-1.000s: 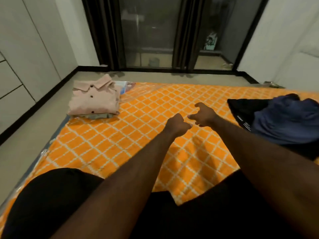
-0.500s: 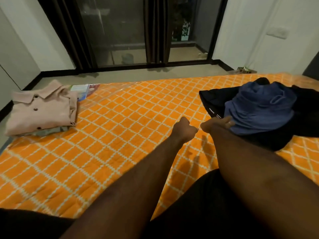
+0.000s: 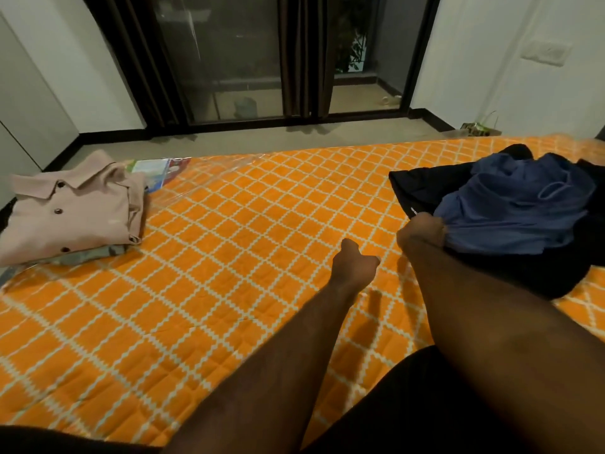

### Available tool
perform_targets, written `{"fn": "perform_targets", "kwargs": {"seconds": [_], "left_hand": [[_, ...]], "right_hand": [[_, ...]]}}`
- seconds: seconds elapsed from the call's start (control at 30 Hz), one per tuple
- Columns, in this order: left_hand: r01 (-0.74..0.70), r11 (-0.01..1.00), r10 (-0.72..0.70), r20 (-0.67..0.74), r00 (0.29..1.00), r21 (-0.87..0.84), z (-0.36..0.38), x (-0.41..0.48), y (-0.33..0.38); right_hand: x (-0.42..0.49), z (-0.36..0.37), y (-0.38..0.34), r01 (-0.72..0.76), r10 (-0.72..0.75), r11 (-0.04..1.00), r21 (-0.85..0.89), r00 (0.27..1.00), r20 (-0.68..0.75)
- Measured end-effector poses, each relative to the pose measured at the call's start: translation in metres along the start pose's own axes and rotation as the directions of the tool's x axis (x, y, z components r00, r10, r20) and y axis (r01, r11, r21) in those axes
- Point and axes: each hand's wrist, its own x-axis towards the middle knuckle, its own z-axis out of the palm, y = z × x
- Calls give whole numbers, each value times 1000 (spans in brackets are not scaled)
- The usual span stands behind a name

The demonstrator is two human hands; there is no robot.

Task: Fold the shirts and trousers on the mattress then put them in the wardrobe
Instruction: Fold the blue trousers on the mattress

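You see mattress (image 3: 229, 257): orange, white zigzag-line diamond lattice all over. Folded shirt (image 3: 75, 217) at your left: pale pink, plain, dark buttons. Underlying garment (image 3: 95, 253): grey-green. Blue garment (image 3: 517, 211) at your right: mid blue, plain. Black garment (image 3: 422, 185): black, small white print at edge. Floor (image 3: 262, 139): grey-beige. Walls (image 3: 491, 60): white. Skirting (image 3: 108, 139): black. Your shorts (image 3: 425, 404): black.

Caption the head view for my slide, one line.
Right hand grips the blue garment on the orange mattress; left hand holds nothing; folded pink shirt lies at left.
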Motion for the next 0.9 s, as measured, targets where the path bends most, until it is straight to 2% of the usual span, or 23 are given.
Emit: {"fn": "perform_targets", "kwargs": {"seconds": [0.03, 0.07, 0.1, 0.17, 0.23, 0.33, 0.4, 0.47, 0.57, 0.63, 0.7, 0.77, 0.83, 0.9], "left_hand": [[-21, 1000, 21, -32, 999, -15, -8, -2, 1], [-65, 997, 61, -82, 995, -41, -18, -6, 3], [-132, 990, 122, -153, 981, -57, -28, -10, 5], [-281, 959, 255, -300, 919, -47, -50, -17, 7], [-357, 931, 294, -427, 855, -73, -75, -24, 5], [-329, 923, 160, -578, 801, -201, -128, -29, -10], [-295, 896, 29, -621, 783, -331, -173, -40, -27], [-236, 874, -70, -591, 804, -425, -215, -69, -41], [-62, 876, -180, -443, 878, -479, -260, -114, -69], [24, 905, -219, -419, 881, -424, -276, -126, -86], [46, 959, -185, -497, 848, -278, -280, -124, -90], [50, 998, -31, -519, 854, 22, -274, -121, -84], [-44, 962, 160, -424, 891, 270, -265, -124, -74], [-142, 853, 323, -295, 899, 501, -258, -127, -67]], "right_hand": [[1, 0, -8, 36, -34, 999, 37, 998, -54], [-8, -7, -18, 27, -26, 999, 22, 998, -58], [-16, -13, -30, 53, -47, 994, 94, 997, -56], [-39, -24, -56, 223, -214, 959, 177, 975, -68], [-76, -28, -84, 436, -439, 853, 286, 897, -58], [-155, -35, -126, 658, -746, 498, 565, 657, -108], [-206, -34, -144, 644, -873, 307, 701, 485, -62], [-245, -24, -151, 603, -942, 246, 759, 332, 41], [-279, -1, -152, 691, -978, 207, 693, 122, 171], [-289, 6, -148, 766, -969, 192, 613, 50, 241], [-287, 8, -143, 833, -964, 197, 518, 67, 259], [-274, 8, -137, 865, -956, 248, 436, 146, 254], [-257, 6, -129, 884, -930, 344, 317, 273, 247], [-240, 5, -118, 878, -897, 430, 209, 391, 205]]}}
